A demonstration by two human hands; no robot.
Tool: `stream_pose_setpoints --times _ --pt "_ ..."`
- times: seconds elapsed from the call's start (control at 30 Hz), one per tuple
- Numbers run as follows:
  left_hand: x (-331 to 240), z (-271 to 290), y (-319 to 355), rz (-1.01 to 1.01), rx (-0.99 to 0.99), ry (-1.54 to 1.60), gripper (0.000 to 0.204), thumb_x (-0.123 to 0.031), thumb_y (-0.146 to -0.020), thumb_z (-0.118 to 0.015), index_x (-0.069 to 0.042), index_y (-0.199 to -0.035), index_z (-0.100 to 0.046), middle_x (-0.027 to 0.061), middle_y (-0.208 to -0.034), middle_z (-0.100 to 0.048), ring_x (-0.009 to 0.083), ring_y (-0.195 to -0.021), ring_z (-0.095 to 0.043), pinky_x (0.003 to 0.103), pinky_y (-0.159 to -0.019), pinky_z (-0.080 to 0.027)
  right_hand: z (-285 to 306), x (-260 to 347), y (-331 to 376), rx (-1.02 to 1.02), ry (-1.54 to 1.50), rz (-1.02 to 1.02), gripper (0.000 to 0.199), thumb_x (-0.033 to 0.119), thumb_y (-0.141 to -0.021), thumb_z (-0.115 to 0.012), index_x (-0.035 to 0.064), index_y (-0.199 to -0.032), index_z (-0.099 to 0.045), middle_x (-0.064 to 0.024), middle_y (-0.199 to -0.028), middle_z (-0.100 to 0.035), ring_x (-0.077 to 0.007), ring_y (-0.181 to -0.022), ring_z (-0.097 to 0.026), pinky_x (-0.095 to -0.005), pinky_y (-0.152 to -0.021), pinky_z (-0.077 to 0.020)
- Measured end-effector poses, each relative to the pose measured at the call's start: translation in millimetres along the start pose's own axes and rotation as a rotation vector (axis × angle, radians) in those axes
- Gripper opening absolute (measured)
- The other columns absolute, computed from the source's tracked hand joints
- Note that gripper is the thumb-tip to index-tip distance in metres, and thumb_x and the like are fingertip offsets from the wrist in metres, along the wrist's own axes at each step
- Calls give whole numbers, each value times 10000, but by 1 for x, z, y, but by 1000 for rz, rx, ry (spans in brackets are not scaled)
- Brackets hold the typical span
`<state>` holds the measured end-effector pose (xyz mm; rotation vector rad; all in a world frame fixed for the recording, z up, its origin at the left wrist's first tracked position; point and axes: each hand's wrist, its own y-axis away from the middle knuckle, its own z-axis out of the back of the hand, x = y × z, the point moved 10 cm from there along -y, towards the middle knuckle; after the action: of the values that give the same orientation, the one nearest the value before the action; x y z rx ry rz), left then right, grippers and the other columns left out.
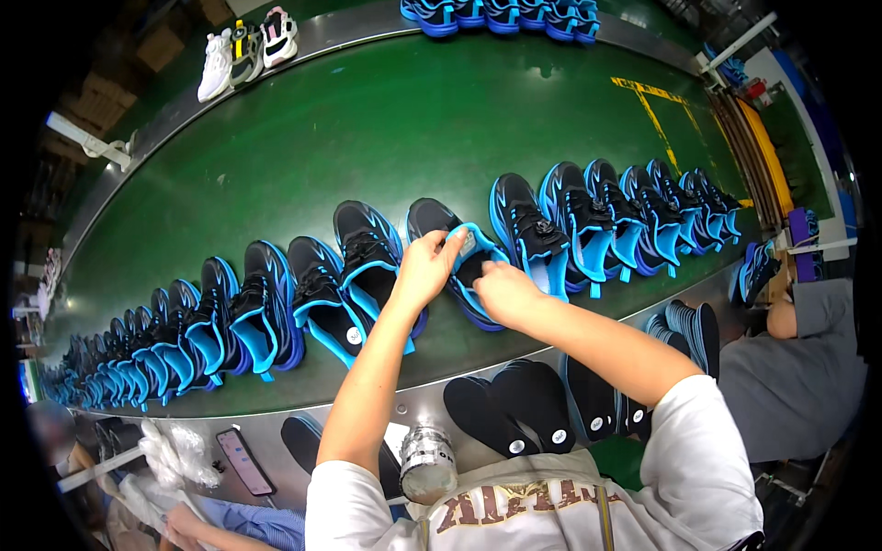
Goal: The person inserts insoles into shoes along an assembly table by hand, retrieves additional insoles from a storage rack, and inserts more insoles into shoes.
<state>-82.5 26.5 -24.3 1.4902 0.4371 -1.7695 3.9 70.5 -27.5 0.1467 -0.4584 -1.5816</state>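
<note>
A black sneaker with blue trim and a blue lining stands on the green belt in front of me, toe pointing away. My left hand pinches its tongue, thumb and fingers closed at the top. Into the shoe's opening reaches my right hand, its fingers curled at the collar. The fingertips are hidden inside, so what they hold cannot be made out. Close by on the left is another sneaker of the same kind, and a third sneaker stands just to the right.
Rows of matching sneakers run both ways along the green belt. Black insoles, a jar and a phone lie on the metal ledge nearest me. Co-workers are at lower left and right; more shoes stand on the far edge.
</note>
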Motion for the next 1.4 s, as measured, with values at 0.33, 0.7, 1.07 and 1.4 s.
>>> stream_pose_setpoints --times 0.33,0.7,1.07,1.4 --pt "2 4 -1 33 -59 -165 382 -345 -845 -510 33 -845 -563 213 -647 -559 352 -638 -572 370 -568 -433 -25 5 -20 58 225 135 223 149 -778 -477 64 -929 -617 -132 -955 -561 -264 -924 -526 -357 -776 -428" --pt "-66 -29 18 -705 -225 -1113 213 -191 -738 -619 -65 -827 -473 80 -638 -533 254 -612 -573 361 -531 -423 -61 8 -23 351 504 359 263 227 -826 -443 138 -972 -642 -4 -1085 -579 -164 -1017 -506 -310 -871 -316" --pt "-44 -38 2 -614 12 -1165 240 -241 -756 -597 -48 -796 -460 90 -693 -545 249 -628 -584 342 -558 -437 -38 12 28 463 20 208 414 307 -819 -384 -68 -895 -541 -179 -767 -591 -261 -888 -562 -427 -1029 -171" --pt "-74 -72 58 -837 69 -1441 106 -163 -705 -512 -66 -749 -506 41 -648 -496 181 -588 -514 309 -540 -380 -6 -18 124 -643 -464 145 316 48 -716 -652 81 -1020 -571 -113 -943 -476 -262 -803 -516 -332 -664 -447"
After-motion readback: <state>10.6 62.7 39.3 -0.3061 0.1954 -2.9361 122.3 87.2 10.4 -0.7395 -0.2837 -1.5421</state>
